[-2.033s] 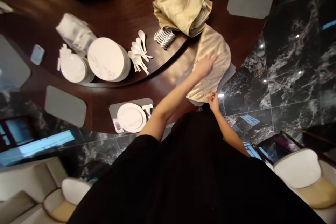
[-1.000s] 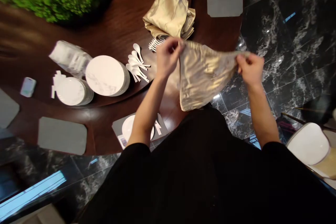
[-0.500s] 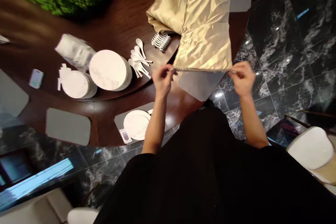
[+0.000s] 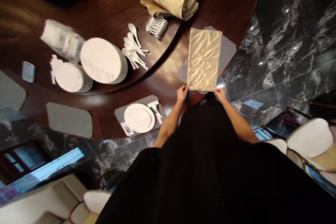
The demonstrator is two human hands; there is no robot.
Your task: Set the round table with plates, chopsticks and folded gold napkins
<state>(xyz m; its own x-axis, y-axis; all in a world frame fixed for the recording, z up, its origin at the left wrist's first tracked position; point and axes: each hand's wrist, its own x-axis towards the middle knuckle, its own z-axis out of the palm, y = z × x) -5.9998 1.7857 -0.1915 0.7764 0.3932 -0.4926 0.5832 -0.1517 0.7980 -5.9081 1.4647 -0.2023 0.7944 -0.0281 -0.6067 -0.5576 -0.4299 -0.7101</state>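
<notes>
Gold satin napkin on grey placemat; left hand, right hand pinch its corners, grips closed.

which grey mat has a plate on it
The mat left of the left hand, with a white plate on it; the others hold no plate, and one lies under the gold napkin.

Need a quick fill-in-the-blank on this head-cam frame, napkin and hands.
The satin napkin lies on a ____ placemat. The left hand and right hand hold its ____ edge. A white plate sits on another placemat, nearer the ____ hand.

Missing words: gray; near; left.
</notes>
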